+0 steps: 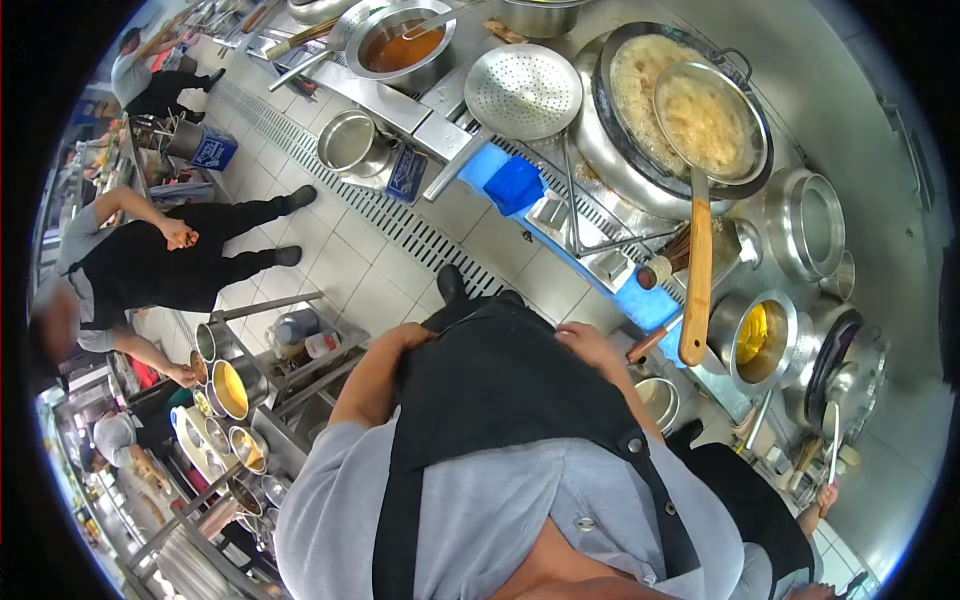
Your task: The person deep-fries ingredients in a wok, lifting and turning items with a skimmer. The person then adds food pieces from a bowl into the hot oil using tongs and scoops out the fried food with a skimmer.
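My left hand (pixel 408 337) rests at the left side of my black apron (pixel 510 385), its fingers mostly hidden at the apron's edge. On the other side, my right hand (pixel 580 338) hangs beside the apron with its fingers bent, and I cannot make out anything in it. Ahead to the right, a wok (pixel 622 100) holds bubbling oil. A strainer with a wooden handle (pixel 696 270) lies over it. Left of the wok is a perforated ladle (pixel 523 92), apart from both hands.
A pot of reddish liquid (pixel 405 45) stands at the top. A pan with yellow contents (pixel 757 343) sits at the right. Co-workers stand at the left (pixel 150 250) and lower right (pixel 750 505). A steel rack (pixel 300 375) is near my left arm.
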Demonstrator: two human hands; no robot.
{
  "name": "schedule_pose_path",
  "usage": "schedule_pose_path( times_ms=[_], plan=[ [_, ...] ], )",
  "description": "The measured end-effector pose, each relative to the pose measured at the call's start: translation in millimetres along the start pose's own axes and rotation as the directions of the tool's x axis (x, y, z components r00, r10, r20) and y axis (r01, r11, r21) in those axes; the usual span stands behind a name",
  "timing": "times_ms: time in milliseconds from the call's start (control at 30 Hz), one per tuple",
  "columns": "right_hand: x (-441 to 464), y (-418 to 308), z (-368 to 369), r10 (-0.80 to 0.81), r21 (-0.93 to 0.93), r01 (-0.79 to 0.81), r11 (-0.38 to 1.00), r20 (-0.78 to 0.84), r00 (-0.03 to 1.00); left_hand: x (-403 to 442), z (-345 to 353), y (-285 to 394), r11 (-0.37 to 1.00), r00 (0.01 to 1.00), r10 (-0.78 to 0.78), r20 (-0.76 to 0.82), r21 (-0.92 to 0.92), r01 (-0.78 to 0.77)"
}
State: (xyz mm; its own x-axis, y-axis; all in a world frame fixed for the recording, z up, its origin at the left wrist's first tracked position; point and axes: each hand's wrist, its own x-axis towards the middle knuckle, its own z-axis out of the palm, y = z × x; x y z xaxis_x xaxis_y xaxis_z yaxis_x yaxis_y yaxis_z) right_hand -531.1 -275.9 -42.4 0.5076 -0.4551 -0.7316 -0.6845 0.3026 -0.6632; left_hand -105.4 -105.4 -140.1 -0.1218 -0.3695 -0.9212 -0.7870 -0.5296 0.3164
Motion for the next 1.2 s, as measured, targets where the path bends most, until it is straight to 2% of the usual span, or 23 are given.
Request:
schedule_pose_path(
  times_ms=[67,100,167,200,233,267,300,333,400,467,533,633,667,767,867,1033,1200],
  plan=[
    [66.1,77.8,49.2,-0.316,-0.112,0.31,0.944,-0.034,0.948,34.4,16.2,-13.9,0.994,0.997,0.003,0.078,0.104,-0.011],
    [62.4,71.7,49.6,-0.304,-0.182,0.305,0.935,0.037,0.952,52.4,20.2,-20.0,0.988,0.994,0.006,0.109,0.151,-0.022],
    [52.9,47.8,44.7,-0.267,-0.328,0.313,0.891,0.178,0.947,61.9,25.2,-17.9,0.987,0.992,0.114,-0.049,0.12,-0.108],
    [52.9,45.3,41.8,-0.186,-0.272,0.24,0.932,0.211,0.96,60.3,32.9,-4.7,0.98,0.951,0.197,-0.24,0.06,-0.188],
    [52.5,42.9,37.0,-0.107,-0.216,0.162,0.963,0.245,0.963,57.5,38.6,6.2,0.962,0.868,0.255,-0.427,0.022,-0.272],
    [53.3,42.7,33.3,-0.03,-0.163,0.079,0.983,0.282,0.959,41.3,39.0,22.4,0.956,0.875,0.21,-0.437,-0.098,-0.278],
    [52.7,46.3,34.0,-0.065,-0.203,0.122,0.972,0.264,0.962,8.3,34.2,45.4,0.935,0.883,0.166,-0.44,-0.215,-0.283],
    [57.7,50.7,33.2,-0.026,-0.25,0.099,0.963,0.279,0.96,-20.1,31.9,57.4,0.899,0.892,0.13,-0.433,-0.327,-0.29],
    [62.7,61.9,38.1,0.065,-0.34,0.042,0.939,0.297,0.953,-42.5,47.5,46.1,0.894,0.899,0.159,-0.409,-0.326,-0.307],
    [67.3,62.0,47.7,0.258,-0.393,-0.127,0.911,0.301,0.918,-63.6,69.1,23.8,0.892,0.911,0.151,-0.384,-0.344,-0.293],
    [75.4,45.1,62.8,0.462,-0.411,-0.322,0.853,0.31,0.831,-86.7,106.9,-4.8,0.873,0.898,0.087,-0.431,-0.401,-0.277],
    [71.6,13.8,99.0,0.534,-0.51,-0.334,0.793,0.317,0.783,-104.7,180.6,-63.9,0.845,0.887,0.274,-0.373,-0.346,-0.407],
    [67.2,3.5,113.7,0.564,-0.555,-0.34,0.759,0.3,0.769,-109.4,202.4,-77.1,0.841,0.898,0.275,-0.343,-0.366,-0.398],
    [54.3,-18.2,159.3,0.562,-0.693,-0.252,0.675,0.263,0.784,-127.9,258.0,-107.0,0.837,0.949,0.129,-0.287,-0.482,-0.26],
    [50.2,3.2,193.3,0.556,-0.739,-0.222,0.636,0.24,0.796,-139.7,298.5,-130.8,0.805,0.964,-0.018,-0.266,-0.576,-0.144],
    [14.8,-38.6,201.3,0.531,-0.741,-0.236,0.628,0.187,0.826,-144.0,306.7,-155.8,0.787,0.958,-0.133,-0.254,-0.614,-0.054],
    [29.1,-15.5,173.5,0.54,-0.662,-0.286,0.693,0.213,0.814,-143.1,280.3,-159.9,0.77,0.937,-0.245,-0.248,-0.637,0.032]
  ],
)
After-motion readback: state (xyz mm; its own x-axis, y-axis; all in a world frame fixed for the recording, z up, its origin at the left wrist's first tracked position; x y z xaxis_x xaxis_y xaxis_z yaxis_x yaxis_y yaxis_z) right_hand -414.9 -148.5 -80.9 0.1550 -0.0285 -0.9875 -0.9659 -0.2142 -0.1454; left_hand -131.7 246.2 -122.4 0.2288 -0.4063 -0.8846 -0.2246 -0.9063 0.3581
